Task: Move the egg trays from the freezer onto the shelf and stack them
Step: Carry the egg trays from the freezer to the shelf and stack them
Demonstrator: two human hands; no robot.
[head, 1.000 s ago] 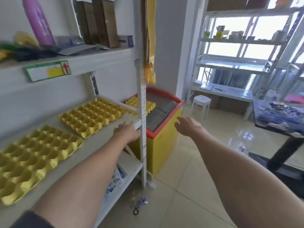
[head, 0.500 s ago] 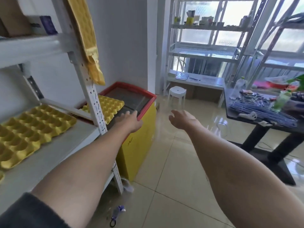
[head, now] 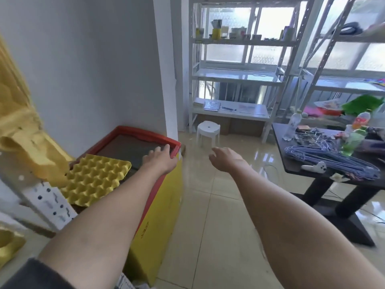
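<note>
Yellow egg tray flat on freezer lid, lower left of frame, long axis toward lower left. Left hand fingers spread over red rim; right hand open, empty, mid-frame.

Both arms outstretched — left hand and right hand empty, fingers loose.

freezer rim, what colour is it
Red, around the top of the freezer with its yellow body; the rim shows clearly in the head view.
</note>
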